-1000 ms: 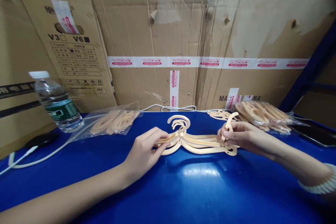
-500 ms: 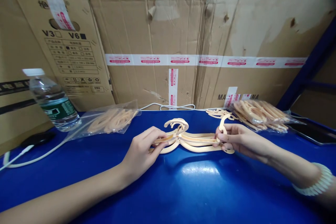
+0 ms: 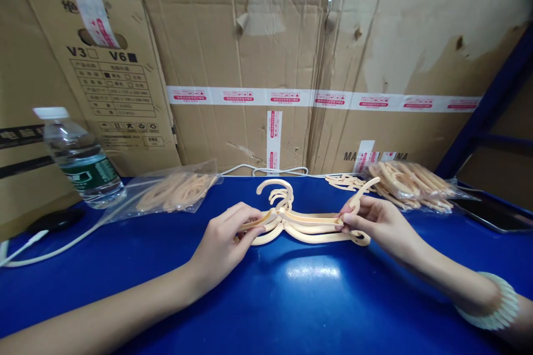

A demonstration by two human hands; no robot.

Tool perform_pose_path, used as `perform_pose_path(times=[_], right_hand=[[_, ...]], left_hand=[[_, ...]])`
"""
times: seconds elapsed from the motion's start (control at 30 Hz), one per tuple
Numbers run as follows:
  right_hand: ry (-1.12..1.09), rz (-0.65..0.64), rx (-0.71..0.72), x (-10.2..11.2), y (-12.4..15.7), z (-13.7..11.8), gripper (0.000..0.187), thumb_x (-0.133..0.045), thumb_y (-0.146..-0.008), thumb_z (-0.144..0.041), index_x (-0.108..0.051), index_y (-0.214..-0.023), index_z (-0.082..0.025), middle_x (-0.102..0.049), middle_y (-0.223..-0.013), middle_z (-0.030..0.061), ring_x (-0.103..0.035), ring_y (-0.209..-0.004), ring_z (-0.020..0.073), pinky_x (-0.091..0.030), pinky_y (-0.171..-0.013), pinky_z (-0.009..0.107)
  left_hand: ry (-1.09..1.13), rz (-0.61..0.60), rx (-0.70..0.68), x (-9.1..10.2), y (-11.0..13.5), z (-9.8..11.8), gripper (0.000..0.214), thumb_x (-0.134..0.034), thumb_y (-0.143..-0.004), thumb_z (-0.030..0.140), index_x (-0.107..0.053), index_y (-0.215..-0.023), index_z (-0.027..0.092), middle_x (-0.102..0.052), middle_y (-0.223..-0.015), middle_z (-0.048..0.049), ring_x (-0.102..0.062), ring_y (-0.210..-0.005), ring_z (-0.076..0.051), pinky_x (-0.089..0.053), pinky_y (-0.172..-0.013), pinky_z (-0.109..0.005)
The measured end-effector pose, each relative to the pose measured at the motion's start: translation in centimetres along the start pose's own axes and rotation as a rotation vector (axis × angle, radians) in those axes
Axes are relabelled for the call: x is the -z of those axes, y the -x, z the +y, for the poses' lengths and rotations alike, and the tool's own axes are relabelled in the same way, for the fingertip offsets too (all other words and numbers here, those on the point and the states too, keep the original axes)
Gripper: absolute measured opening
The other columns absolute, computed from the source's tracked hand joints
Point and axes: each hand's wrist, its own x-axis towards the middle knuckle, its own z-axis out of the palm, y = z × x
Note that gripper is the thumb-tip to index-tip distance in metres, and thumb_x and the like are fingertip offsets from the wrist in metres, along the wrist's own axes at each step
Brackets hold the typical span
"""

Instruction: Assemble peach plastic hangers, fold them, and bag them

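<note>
Several beige plastic folding hangers [image 3: 316, 236] lie stacked at the middle of the blue table, their hooks toward the back. Over the stack, my left hand [image 3: 231, 236] pinches the left arm of the topmost hanger [image 3: 310, 218] between thumb and fingers. My right hand [image 3: 377, 222] grips the same hanger's right end, where a curved end piece [image 3: 366, 187] sticks up and to the right. The top hanger's hook stands above the other hooks. My fingers hide both ends of its arms.
Clear bags of beige hanger parts lie at back left [image 3: 179, 191] and back right [image 3: 416, 183], with loose parts [image 3: 345, 182] between. A water bottle [image 3: 83, 161], black device [image 3: 56, 219] with white cable, and phone [image 3: 493, 212] sit at the sides. Cardboard [image 3: 250, 55] walls the back.
The top hanger has tilted so its hook stands higher and apart from the others. The curved end piece has swung outward to the right; my right hand has shifted slightly left.
</note>
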Motion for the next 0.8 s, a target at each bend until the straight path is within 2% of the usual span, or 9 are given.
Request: perform_pose_path(times=[0.2, 0.4, 0.5, 0.6, 0.67, 0.8], right_hand=[[-0.054, 0.002, 0.003, 0.0, 0.1, 0.0, 0.041, -0.082, -0.060, -0.054, -0.062, -0.070, -0.020, -0.066, -0.066, 0.0037, -0.062, -0.061, 0.0184, -0.052, -0.063, 0.032], [-0.242, 0.109, 0.025, 1.7, -0.8, -0.1, 0.033, -0.083, -0.061, -0.050, -0.073, -0.074, -0.021, -0.067, -0.090, 0.0068, -0.059, -0.075, 0.0186, -0.051, -0.064, 0.030], [-0.296, 0.112, 0.076, 3.6, -1.5, -0.4, 0.027, -0.083, -0.062, -0.046, -0.074, -0.072, -0.023, -0.063, -0.074, 0.0027, -0.053, -0.063, 0.0143, -0.047, -0.059, 0.028], [-0.240, 0.113, 0.133, 5.7, -2.0, -0.6, 0.025, -0.083, -0.061, -0.045, -0.073, -0.071, -0.024, -0.058, -0.060, 0.0004, -0.050, -0.057, 0.0137, -0.044, -0.054, 0.029], [-0.143, 0.061, 0.130, 7.2, -2.2, -0.6, 0.024, -0.083, -0.063, -0.044, -0.071, -0.069, -0.023, -0.059, -0.058, 0.0008, -0.051, -0.055, 0.0140, -0.042, -0.054, 0.029], [0.242, -0.230, 0.082, 9.3, -2.4, -0.6, 0.020, -0.078, -0.070, -0.039, -0.073, -0.070, -0.019, -0.067, -0.067, 0.0059, -0.059, -0.062, 0.0170, -0.045, -0.061, 0.031]], left_hand=[[-0.006, 0.002, 0.046, 0.0, -0.1, 0.3, 0.006, -0.058, -0.090, 0.020, -0.063, -0.094, 0.022, -0.067, -0.086, -0.0018, -0.064, -0.077, -0.017, -0.052, -0.068, -0.028], [0.002, 0.050, 0.127, 0.1, -0.3, 0.1, 0.009, -0.061, -0.087, 0.018, -0.061, -0.094, 0.022, -0.064, -0.087, -0.0002, -0.061, -0.077, -0.015, -0.051, -0.070, -0.026], [-0.008, 0.045, 0.110, 0.4, -0.4, 0.0, 0.007, -0.062, -0.087, 0.018, -0.061, -0.093, 0.022, -0.062, -0.087, -0.0003, -0.060, -0.079, -0.016, -0.050, -0.071, -0.027], [-0.021, 0.032, 0.073, 0.6, -0.5, -0.1, 0.006, -0.060, -0.088, 0.018, -0.061, -0.093, 0.021, -0.062, -0.086, -0.0008, -0.060, -0.080, -0.016, -0.049, -0.071, -0.027], [-0.049, 0.011, 0.048, 0.8, -0.5, -0.1, 0.005, -0.059, -0.089, 0.018, -0.062, -0.093, 0.020, -0.062, -0.084, -0.0017, -0.060, -0.078, -0.017, -0.048, -0.069, -0.028], [-0.121, -0.093, -0.097, 0.9, -0.3, 0.0, 0.007, -0.055, -0.088, 0.015, -0.060, -0.089, 0.020, -0.063, -0.081, -0.0036, -0.057, -0.077, -0.019, -0.046, -0.069, -0.032]])
